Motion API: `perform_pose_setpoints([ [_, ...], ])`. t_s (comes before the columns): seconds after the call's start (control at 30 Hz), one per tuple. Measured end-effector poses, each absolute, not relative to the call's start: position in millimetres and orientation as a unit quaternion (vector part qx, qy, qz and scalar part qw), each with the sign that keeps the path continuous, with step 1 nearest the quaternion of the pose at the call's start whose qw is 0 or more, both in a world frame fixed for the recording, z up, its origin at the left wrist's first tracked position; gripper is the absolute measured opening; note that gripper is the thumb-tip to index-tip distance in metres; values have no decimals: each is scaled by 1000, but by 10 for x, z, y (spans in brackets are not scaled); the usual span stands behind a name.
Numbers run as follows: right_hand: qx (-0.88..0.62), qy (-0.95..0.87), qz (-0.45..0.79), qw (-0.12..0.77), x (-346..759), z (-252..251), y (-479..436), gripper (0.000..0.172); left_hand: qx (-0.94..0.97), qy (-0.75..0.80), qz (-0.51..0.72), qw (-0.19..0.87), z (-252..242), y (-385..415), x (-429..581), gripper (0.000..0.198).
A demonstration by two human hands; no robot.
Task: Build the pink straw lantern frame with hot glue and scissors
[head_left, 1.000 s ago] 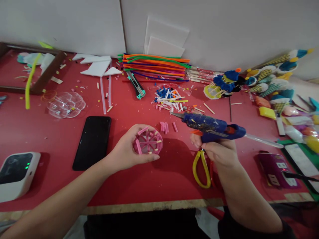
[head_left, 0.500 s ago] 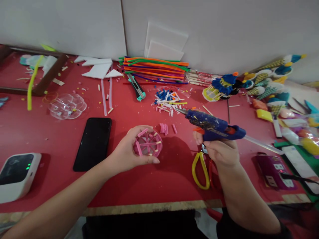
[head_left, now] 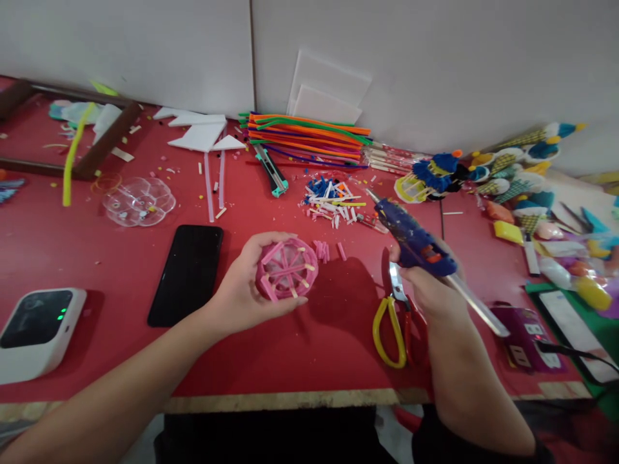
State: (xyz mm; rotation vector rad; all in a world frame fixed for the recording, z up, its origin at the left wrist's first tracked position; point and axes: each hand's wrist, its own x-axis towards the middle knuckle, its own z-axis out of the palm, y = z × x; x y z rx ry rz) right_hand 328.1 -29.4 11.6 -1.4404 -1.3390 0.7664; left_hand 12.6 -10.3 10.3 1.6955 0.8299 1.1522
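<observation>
two hands: left hand (head_left: 244, 290) holds one pink wheel (head_left: 286, 269), right hand (head_left: 428, 290) one glue gun (head_left: 413, 240).

Craft workspace: red surface (head_left: 72, 258) strewn with pipe cleaners (head_left: 309, 135), cut straw bits (head_left: 331, 196), scissors (head_left: 394, 316), foam sheets (head_left: 200, 132).

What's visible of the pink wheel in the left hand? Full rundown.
The pink wheel is a small round craft piece: a pink ring with pink spokes meeting at a hub, and pale stick ends poking out near the rim. It looks like cut plastic straw bits. It is tilted, face toward the camera, above the red table. The left hand cups it from the left, with fingers over its top edge and under it. Nothing else touches it.
</observation>
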Motion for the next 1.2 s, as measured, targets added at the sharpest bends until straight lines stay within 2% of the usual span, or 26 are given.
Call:
perform_pose_setpoints([
  [0.07,-582,-576,283,499,3339,162,-261,41,696,332,487,409,87,-104,124,79],
  [0.23,-617,-642,206,406,3570,247,-239,42,730,345,477,347,39,-101,87,82],
  [0.4,-686,-632,135,335,4017,142,-507,50,726,358,473,348,13,-102,58,80],
  [0.63,-720,-627,64,289,4608,-100,-765,36,731,346,482,336,38,-138,88,78],
  [0.73,-722,-627,16,290,4424,26,-752,36,737,337,477,341,45,-137,96,76],
  [0.83,-705,-628,-90,318,3881,307,-696,33,765,326,462,308,47,-121,86,76],
  [0.9,-640,-683,-40,349,3406,484,-625,29,785,318,451,282,51,-112,74,78],
  [0.97,-553,-766,76,320,2957,593,-526,32,793,307,446,279,61,-111,60,80],
  [1.1,-418,-834,203,297,2437,592,-308,58,770,279,458,347,78,-110,17,80],
  [1.2,-374,-828,253,333,2357,475,-217,69,745,266,478,381,61,-88,-20,90],
])
